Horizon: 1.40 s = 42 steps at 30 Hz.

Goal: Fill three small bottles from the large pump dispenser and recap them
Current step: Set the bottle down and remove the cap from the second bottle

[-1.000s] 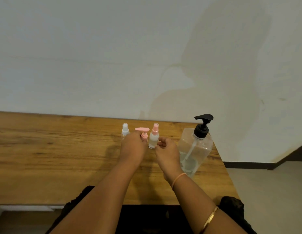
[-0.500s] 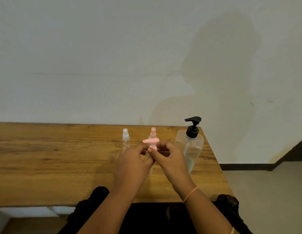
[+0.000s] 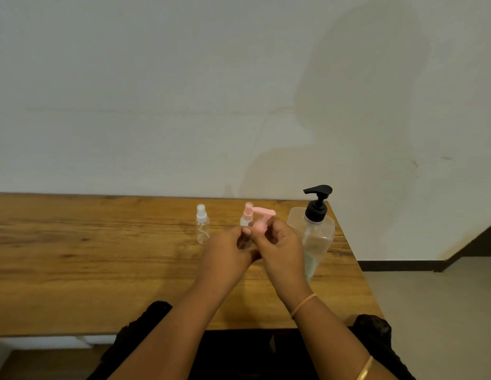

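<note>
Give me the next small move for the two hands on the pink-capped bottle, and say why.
Probably twist the pink pump cap off with the right hand while the left hand holds the small bottle steady. The right hand pinches the cap's collar, the cap sits on the bottle, and the bottle cannot be filled from the large dispenser until it is open.

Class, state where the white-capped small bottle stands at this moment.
In the head view, the white-capped bottle stands upright on the table, just left of the left hand, untouched.
</note>
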Tool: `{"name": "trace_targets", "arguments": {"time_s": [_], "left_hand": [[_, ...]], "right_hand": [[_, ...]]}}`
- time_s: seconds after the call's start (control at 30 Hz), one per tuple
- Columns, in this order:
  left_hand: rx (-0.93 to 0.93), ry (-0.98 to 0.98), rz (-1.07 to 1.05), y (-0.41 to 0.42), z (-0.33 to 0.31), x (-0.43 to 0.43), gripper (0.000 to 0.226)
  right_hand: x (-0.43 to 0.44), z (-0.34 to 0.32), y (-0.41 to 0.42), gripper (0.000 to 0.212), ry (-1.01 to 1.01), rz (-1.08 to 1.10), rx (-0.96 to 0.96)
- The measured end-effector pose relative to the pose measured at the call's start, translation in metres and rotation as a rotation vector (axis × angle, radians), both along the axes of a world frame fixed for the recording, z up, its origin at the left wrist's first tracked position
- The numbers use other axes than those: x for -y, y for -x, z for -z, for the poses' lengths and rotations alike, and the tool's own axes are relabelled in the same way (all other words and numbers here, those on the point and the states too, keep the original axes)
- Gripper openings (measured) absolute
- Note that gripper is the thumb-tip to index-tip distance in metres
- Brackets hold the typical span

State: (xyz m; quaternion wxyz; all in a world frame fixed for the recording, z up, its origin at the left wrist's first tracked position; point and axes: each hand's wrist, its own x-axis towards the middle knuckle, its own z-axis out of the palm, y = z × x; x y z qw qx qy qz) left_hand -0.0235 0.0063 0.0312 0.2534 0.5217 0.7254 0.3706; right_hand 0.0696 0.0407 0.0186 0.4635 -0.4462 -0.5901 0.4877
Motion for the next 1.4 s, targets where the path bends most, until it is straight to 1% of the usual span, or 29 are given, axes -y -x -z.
{"name": "trace_targets", "arguments": {"time_s": [0.07, 0.13, 0.2, 0.27, 0.33, 0.4, 0.47, 0.53, 0.57, 0.63, 0.7, 0.77, 0.83, 0.9, 1.0, 1.1, 1.17, 1.23, 1.3, 1.4], "left_hand": [[0.058, 0.023, 0.004, 0.0, 0.001, -0.003, 0.02], [0.155, 0.035, 0.022, 0.003, 0.0, -0.005, 0.013], [0.248, 0.015, 0.048, 0.007, -0.001, -0.006, 0.015], [0.3, -0.013, 0.063, 0.007, -0.001, -0.005, 0.015], [0.275, -0.026, 0.046, 0.004, 0.0, -0.007, 0.015], [0.217, -0.019, 0.026, 0.003, 0.001, -0.008, 0.02], [0.199, -0.005, 0.01, 0.002, 0.001, -0.008, 0.028], [0.187, 0.002, 0.002, 0.003, 0.002, -0.009, 0.029], [0.179, -0.001, -0.003, 0.004, 0.003, -0.009, 0.028], [0.178, -0.022, -0.021, 0.006, 0.002, -0.009, 0.026], [0.187, -0.032, -0.028, 0.008, 0.003, -0.01, 0.026], [0.177, -0.019, -0.029, 0.008, 0.003, -0.01, 0.025], [0.169, -0.015, -0.029, 0.007, 0.004, -0.01, 0.024], [0.17, -0.029, -0.029, 0.006, 0.004, -0.01, 0.026], [0.203, -0.045, -0.035, 0.007, 0.003, -0.01, 0.03], [0.157, -0.044, -0.037, 0.008, 0.004, -0.01, 0.029], [0.113, -0.044, -0.037, 0.007, 0.004, -0.01, 0.027], [0.085, -0.051, -0.024, 0.006, 0.004, -0.01, 0.027], [0.087, -0.058, -0.019, 0.006, 0.003, -0.009, 0.029], [0.073, -0.066, -0.028, 0.007, 0.003, -0.009, 0.031]], "right_hand": [[-0.004, -0.002, 0.001, 0.017, 0.046, -0.022, -0.051], [-0.008, -0.006, -0.002, 0.019, 0.097, -0.098, -0.105], [-0.012, -0.01, -0.007, 0.022, 0.129, -0.201, -0.16], [-0.014, -0.012, -0.01, 0.024, 0.161, -0.282, -0.214], [-0.014, -0.012, -0.009, 0.025, 0.199, -0.268, -0.267], [-0.012, -0.011, -0.005, 0.026, 0.183, -0.172, -0.276], [-0.011, -0.007, 0.0, 0.03, 0.101, -0.059, -0.198], [-0.01, -0.004, 0.002, 0.03, 0.024, 0.013, -0.112], [-0.01, -0.003, 0.002, 0.03, -0.002, 0.012, -0.103], [-0.01, -0.005, 0.002, 0.038, -0.003, -0.068, -0.171], [-0.01, -0.007, 0.001, 0.057, 0.045, -0.143, -0.24], [-0.009, -0.008, 0.002, 0.073, 0.049, -0.125, -0.217], [-0.008, -0.008, 0.004, 0.075, -0.015, -0.033, -0.13], [-0.007, -0.007, 0.004, 0.073, -0.06, 0.029, -0.123], [-0.008, -0.009, 0.004, 0.081, -0.047, -0.041, -0.199], [-0.007, -0.012, 0.004, 0.093, -0.081, -0.066, -0.153], [-0.007, -0.012, 0.005, 0.093, -0.124, -0.007, -0.063], [-0.009, -0.009, 0.005, 0.082, -0.167, 0.04, 0.003], [-0.009, -0.008, 0.005, 0.077, -0.19, 0.015, 0.0], [-0.009, -0.012, 0.003, 0.085, -0.19, -0.03, -0.006]]}}
